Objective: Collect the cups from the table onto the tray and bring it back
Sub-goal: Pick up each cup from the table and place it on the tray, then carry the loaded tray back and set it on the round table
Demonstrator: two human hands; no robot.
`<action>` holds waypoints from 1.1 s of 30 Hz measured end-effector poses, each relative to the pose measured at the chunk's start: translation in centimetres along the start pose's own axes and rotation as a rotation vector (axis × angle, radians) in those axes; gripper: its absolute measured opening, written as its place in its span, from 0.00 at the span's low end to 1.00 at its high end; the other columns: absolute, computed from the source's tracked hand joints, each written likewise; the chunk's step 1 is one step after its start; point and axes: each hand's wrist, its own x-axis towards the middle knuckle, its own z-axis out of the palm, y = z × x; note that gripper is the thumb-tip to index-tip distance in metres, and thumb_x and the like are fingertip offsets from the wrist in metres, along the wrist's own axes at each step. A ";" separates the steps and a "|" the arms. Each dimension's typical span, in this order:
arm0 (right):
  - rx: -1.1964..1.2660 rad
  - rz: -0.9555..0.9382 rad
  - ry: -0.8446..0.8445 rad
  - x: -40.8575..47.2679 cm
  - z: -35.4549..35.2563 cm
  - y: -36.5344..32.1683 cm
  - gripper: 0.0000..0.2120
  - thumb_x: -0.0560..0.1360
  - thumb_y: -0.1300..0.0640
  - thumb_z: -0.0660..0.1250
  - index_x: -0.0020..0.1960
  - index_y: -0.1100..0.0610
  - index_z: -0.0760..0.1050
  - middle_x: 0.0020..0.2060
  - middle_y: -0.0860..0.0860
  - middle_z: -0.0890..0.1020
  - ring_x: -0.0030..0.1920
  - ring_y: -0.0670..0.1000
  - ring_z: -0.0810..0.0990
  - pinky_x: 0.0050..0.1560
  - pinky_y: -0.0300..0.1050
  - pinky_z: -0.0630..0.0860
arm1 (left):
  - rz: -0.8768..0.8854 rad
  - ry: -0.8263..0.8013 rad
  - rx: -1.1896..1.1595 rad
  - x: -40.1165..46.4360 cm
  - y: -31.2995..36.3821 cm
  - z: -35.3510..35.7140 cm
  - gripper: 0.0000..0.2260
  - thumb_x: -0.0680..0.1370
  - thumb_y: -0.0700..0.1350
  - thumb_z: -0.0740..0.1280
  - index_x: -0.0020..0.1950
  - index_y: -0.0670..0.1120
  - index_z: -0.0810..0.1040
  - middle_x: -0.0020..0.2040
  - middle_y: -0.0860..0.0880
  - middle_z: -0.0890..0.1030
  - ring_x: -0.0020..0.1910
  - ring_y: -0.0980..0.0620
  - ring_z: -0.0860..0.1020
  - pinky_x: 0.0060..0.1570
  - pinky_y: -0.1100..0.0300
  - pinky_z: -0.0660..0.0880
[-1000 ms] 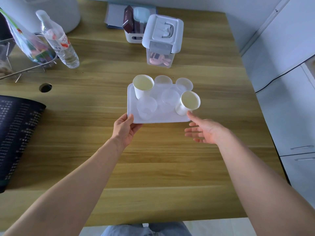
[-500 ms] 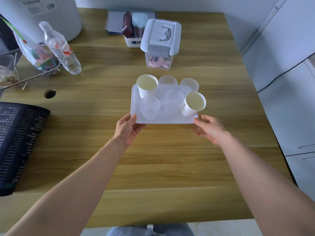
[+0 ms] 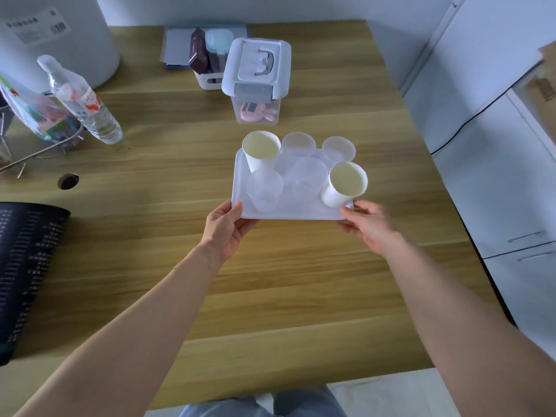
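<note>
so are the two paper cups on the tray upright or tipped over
Upright. The far paper cup and near paper cup both stand on the tray, open mouths up, pale insides showing.

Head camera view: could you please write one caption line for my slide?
Both hands, left hand and right hand, grip the near corners of a white tray carrying six cups.

Your arms are showing bare from wrist to the frame's lower edge — no sleeves, no watch, no rings or bands are visible on either one. Your left hand (image 3: 224,228) and right hand (image 3: 371,225) are going gloveless, fingers uncovered. Below the table's near edge you are wearing blue-grey denim (image 3: 261,406) — just a strip of it is showing.
</note>
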 end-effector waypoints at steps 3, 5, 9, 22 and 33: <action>0.026 -0.020 0.021 -1.4 -0.7 0.4 0.05 0.77 0.67 0.67 0.51 0.61 0.77 0.40 0.53 0.82 0.33 0.48 0.85 0.36 0.38 0.80 | -0.023 -0.036 0.029 0.0 -0.1 0.5 0.07 0.81 0.37 0.61 0.52 0.40 0.79 0.45 0.46 0.86 0.44 0.49 0.85 0.49 0.53 0.82; 0.053 -0.038 0.045 -2.7 -1.0 0.6 0.05 0.77 0.68 0.67 0.50 0.61 0.78 0.40 0.54 0.83 0.34 0.49 0.85 0.38 0.40 0.80 | -0.036 -0.064 0.059 -0.1 -0.1 0.8 0.07 0.81 0.37 0.61 0.51 0.40 0.79 0.44 0.46 0.86 0.43 0.49 0.85 0.50 0.53 0.81; 0.141 -0.042 0.121 -6.0 -1.2 1.8 0.06 0.76 0.68 0.67 0.47 0.59 0.78 0.41 0.55 0.82 0.39 0.53 0.83 0.50 0.49 0.79 | -0.075 -0.147 0.120 -0.4 -0.1 1.1 0.07 0.81 0.37 0.61 0.50 0.40 0.79 0.42 0.47 0.86 0.42 0.50 0.85 0.51 0.53 0.81; 0.362 -0.039 0.452 -17.8 -3.7 8.8 0.15 0.75 0.66 0.70 0.61 0.64 0.77 0.47 0.56 0.84 0.42 0.52 0.85 0.40 0.37 0.81 | -0.239 -0.435 0.353 -4.6 -3.2 3.5 0.12 0.81 0.39 0.63 0.62 0.35 0.75 0.54 0.41 0.82 0.49 0.46 0.84 0.52 0.53 0.81; 0.487 -0.067 0.760 -29.8 -8.2 15.6 0.12 0.74 0.66 0.71 0.57 0.65 0.78 0.45 0.58 0.84 0.41 0.54 0.85 0.41 0.37 0.82 | -0.370 -0.677 0.495 -11.9 -10.4 8.7 0.11 0.80 0.38 0.62 0.62 0.39 0.76 0.51 0.44 0.83 0.45 0.49 0.85 0.44 0.58 0.82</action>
